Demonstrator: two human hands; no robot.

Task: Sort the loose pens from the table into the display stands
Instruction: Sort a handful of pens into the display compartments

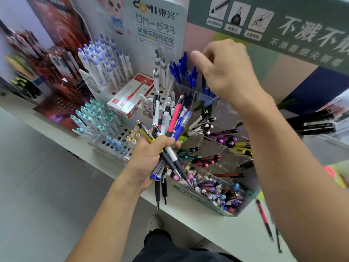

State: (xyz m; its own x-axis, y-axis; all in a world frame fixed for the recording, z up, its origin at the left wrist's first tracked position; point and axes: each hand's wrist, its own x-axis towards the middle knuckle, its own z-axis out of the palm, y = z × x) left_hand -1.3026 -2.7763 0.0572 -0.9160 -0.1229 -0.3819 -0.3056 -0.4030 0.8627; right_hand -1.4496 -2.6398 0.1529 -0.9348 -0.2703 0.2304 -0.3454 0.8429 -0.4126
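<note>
Left hand (149, 159) sits low and centre, forearm coming up from the bottom edge, fingers wrapped tight around a mixed fistful of plastic pens (166, 129) that fan out above and below the fist. Right hand (226, 72) reaches further forward and higher, arm stretched in from the right, back of the hand facing up, fingers curled downward, thumb sticking out left. Can't tell if it's pinching anything.

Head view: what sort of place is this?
Likely a stationery shop's pen counter: a branded display stand filled with pens, a clear divided bin sorting pens by colour, and a boxed pack.
</note>
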